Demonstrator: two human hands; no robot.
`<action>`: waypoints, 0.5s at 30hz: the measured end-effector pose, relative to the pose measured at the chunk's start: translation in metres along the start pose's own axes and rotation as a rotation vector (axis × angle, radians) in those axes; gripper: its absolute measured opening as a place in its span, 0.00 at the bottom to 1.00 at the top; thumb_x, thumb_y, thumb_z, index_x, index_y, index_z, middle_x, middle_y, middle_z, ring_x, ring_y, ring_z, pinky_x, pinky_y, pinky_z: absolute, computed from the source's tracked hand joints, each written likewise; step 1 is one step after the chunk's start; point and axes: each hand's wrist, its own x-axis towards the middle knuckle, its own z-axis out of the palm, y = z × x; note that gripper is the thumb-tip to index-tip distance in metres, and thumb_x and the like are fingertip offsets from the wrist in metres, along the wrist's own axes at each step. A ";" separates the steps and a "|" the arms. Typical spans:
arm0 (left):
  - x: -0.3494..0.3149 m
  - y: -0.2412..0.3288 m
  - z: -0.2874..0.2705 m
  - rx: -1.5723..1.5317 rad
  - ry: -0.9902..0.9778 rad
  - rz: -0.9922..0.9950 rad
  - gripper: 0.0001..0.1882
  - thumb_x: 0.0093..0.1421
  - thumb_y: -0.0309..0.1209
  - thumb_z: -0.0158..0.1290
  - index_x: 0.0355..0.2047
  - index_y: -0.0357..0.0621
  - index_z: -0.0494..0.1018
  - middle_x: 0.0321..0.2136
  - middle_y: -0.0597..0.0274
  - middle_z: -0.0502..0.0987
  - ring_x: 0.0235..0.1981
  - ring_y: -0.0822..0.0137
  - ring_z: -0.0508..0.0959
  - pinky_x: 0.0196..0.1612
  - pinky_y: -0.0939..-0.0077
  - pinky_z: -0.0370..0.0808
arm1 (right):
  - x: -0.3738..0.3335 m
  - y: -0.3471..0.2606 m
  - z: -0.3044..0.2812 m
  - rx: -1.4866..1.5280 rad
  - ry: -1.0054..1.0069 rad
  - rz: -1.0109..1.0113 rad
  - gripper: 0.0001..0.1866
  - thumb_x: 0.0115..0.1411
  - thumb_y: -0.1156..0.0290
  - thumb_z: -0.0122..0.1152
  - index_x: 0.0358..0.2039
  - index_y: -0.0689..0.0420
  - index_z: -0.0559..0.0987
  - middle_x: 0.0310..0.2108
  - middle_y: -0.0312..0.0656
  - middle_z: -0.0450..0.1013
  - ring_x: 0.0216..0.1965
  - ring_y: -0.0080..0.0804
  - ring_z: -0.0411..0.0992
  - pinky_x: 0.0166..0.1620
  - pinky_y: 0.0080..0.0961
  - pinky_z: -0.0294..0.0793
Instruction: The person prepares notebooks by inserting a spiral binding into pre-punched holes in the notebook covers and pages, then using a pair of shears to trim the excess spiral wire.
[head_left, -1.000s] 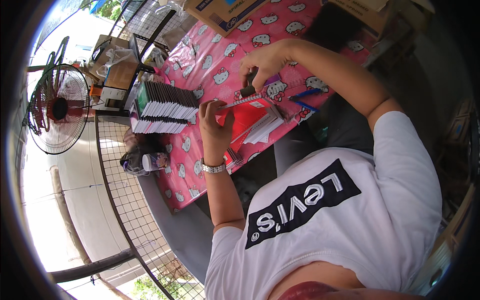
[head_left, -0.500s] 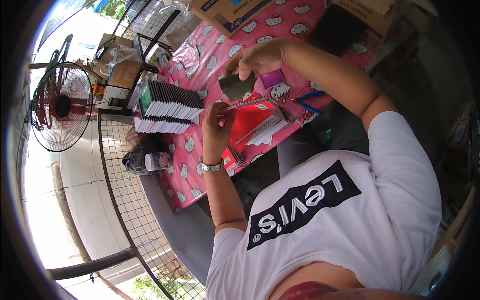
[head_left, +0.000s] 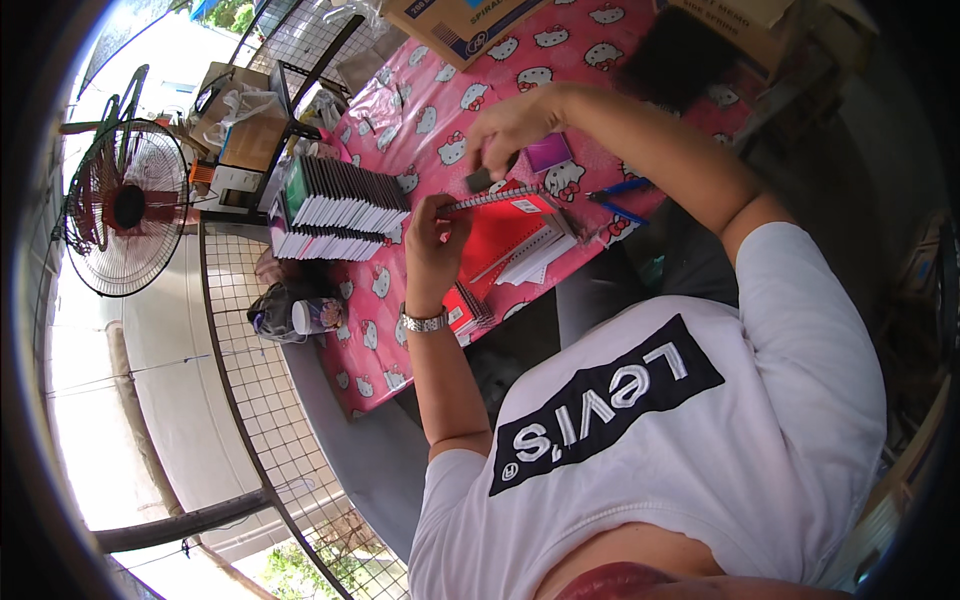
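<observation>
My left hand [head_left: 437,240] is closed on the left end of a red spiral notebook [head_left: 485,235], at its wire-bound edge. The notebook's coil is tilted upward. Just beyond it, my right hand [head_left: 520,128] pinches a small dark grey-green piece [head_left: 479,181], seen nearly edge-on above the coil. Its kind is not clear. Under and beside the notebook lie loose punched white sheets [head_left: 535,258]. Small red notebooks [head_left: 465,312] are stacked by my left wrist. A purple card [head_left: 547,153] lies near my right hand.
Dark-covered spiral notebooks [head_left: 340,210] stand stacked at the left of the pink patterned table [head_left: 370,330]. Blue pens or tools [head_left: 620,200] lie to the right. Cardboard boxes [head_left: 460,25] sit at the back. A cup [head_left: 316,316] is at the left edge, and a fan [head_left: 128,207] stands beyond.
My right hand has moved slightly, and the dark piece has turned from its broad face to nearly edge-on, closer to the coil. My left hand keeps its hold on the red notebook.
</observation>
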 end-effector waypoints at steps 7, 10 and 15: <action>0.006 -0.011 0.023 -0.379 0.158 -0.085 0.11 0.62 0.22 0.55 0.44 0.31 0.72 0.34 0.60 0.78 0.31 0.74 0.78 0.34 0.81 0.78 | -0.102 0.230 0.008 -0.848 0.802 0.610 0.29 0.48 0.58 0.70 0.50 0.57 0.76 0.55 0.49 0.70 0.59 0.49 0.64 0.59 0.44 0.64; -0.016 -0.006 0.022 -0.706 0.342 -0.203 0.09 0.63 0.23 0.56 0.42 0.29 0.74 0.32 0.61 0.77 0.31 0.71 0.80 0.35 0.79 0.81 | -0.105 0.216 0.089 -0.992 1.075 0.326 0.43 0.52 0.51 0.67 0.65 0.55 0.64 0.66 0.50 0.57 0.69 0.54 0.49 0.68 0.50 0.49; -0.013 -0.002 0.050 -0.433 0.543 -0.032 0.07 0.61 0.22 0.58 0.38 0.30 0.77 0.29 0.62 0.79 0.27 0.72 0.81 0.31 0.81 0.78 | -0.136 0.180 0.178 -0.876 0.797 0.462 0.36 0.55 0.58 0.67 0.60 0.59 0.68 0.57 0.49 0.68 0.62 0.49 0.62 0.63 0.43 0.61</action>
